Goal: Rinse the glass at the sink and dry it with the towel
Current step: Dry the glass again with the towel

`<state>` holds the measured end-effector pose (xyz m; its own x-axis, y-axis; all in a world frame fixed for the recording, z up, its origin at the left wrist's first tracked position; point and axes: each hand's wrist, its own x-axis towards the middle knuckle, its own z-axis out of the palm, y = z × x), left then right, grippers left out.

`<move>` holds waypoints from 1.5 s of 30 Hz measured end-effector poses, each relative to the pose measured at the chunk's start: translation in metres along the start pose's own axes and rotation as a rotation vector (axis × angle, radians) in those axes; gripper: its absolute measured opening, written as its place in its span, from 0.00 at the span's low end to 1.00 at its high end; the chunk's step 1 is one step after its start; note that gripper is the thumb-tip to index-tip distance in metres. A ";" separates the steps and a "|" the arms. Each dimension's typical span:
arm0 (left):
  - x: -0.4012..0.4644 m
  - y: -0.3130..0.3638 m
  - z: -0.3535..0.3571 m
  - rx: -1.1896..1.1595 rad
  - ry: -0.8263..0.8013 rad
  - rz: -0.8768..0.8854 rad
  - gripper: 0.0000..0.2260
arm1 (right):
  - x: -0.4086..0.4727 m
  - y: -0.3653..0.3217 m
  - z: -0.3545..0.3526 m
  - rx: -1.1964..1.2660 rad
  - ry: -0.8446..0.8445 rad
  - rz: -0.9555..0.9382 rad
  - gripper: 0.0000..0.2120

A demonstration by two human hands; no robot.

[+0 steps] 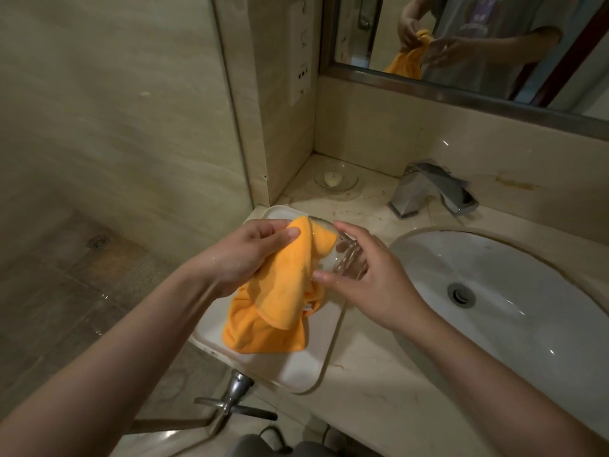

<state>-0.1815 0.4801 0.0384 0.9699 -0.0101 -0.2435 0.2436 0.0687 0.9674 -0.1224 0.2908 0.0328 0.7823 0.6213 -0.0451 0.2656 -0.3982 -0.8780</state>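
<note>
**Cloth, glass, stone and chrome**

The towel (pixel 280 298) gripped by the left hand (pixel 245 255) is soft orange cloth, matt and slightly fuzzy, with a stitched hem. The glass (pixel 342 262) held in the right hand (pixel 369 278) is clear and shiny, with wet-looking glints. Under both hands lies a white tray (pixel 290 371), smooth plastic by its look, with a dull sheen. The surface (pixel 372 400) is polished beige stone, veined and stained. Right of the right hand, the sink (pixel 514 282) is glossy white ceramic with a metal drain (pixel 461 293). Beyond it, the faucet (pixel 431 192) is bright mirror-finished metal. A clear glass dish (pixel 336 180) sits beyond the hands.
</note>
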 end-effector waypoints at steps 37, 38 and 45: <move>-0.006 0.023 0.008 0.209 -0.096 0.139 0.07 | 0.002 0.022 -0.004 1.069 -0.566 0.453 0.33; -0.005 0.023 0.009 0.220 -0.087 0.136 0.07 | 0.001 0.025 -0.004 1.068 -0.585 0.456 0.35; -0.003 0.015 0.015 0.238 -0.013 0.089 0.12 | 0.002 0.009 -0.007 0.195 -0.236 0.208 0.43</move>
<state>-0.1810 0.4663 0.0547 0.9872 -0.0279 -0.1572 0.1504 -0.1671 0.9744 -0.1141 0.2840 0.0284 0.6507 0.6884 -0.3206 -0.0150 -0.4104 -0.9118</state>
